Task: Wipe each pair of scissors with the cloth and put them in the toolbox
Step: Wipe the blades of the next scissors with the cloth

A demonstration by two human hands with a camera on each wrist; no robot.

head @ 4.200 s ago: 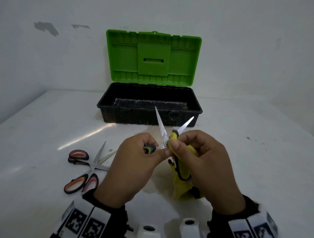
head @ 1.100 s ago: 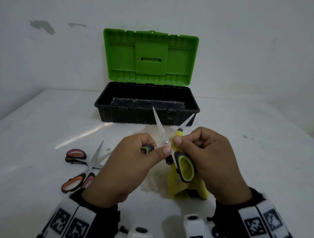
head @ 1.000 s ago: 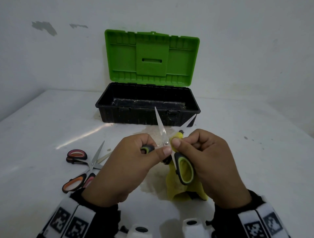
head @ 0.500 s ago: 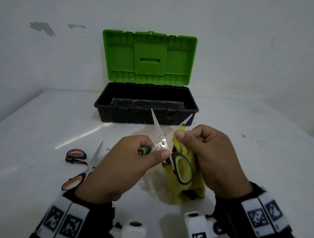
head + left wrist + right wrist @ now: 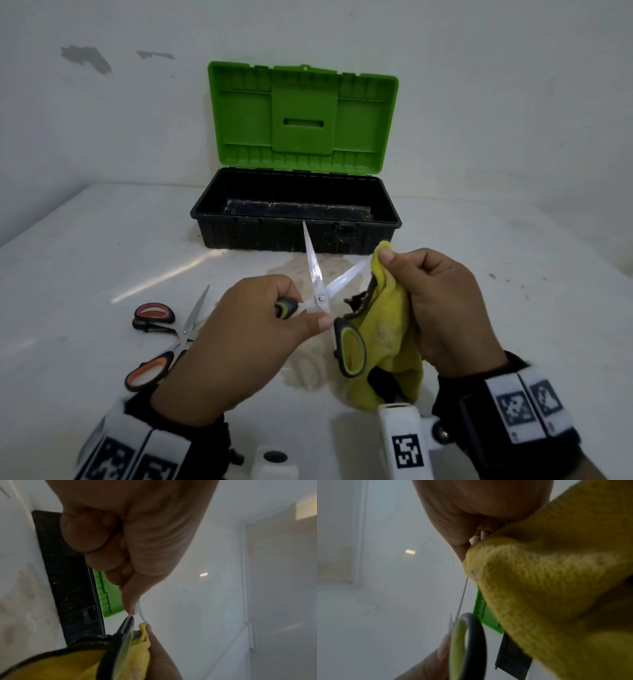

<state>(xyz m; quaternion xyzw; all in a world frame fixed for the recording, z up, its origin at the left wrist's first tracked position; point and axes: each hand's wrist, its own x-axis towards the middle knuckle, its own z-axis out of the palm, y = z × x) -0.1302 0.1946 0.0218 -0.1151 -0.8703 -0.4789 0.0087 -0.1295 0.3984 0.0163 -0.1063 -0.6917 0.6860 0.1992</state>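
My left hand (image 5: 239, 339) grips one black-and-lime handle of the open scissors (image 5: 322, 291) in mid-air near the toolbox (image 5: 294, 236), while my right hand (image 5: 442, 308) pinches the yellow cloth (image 5: 387, 329) over the tip of the right blade. The steel looks light, stiff, slick and sharp, so I judge the rubbery handle loops the safest hold; the cloth is soft, nappy and limp. Two orange-handled pairs (image 5: 161, 339) lie on the table (image 5: 513, 325) at the near left.

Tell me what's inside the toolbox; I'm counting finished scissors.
No scissors show in the toolbox: only its bare, speckled black floor. Its front wall hides the nearest strip of floor.
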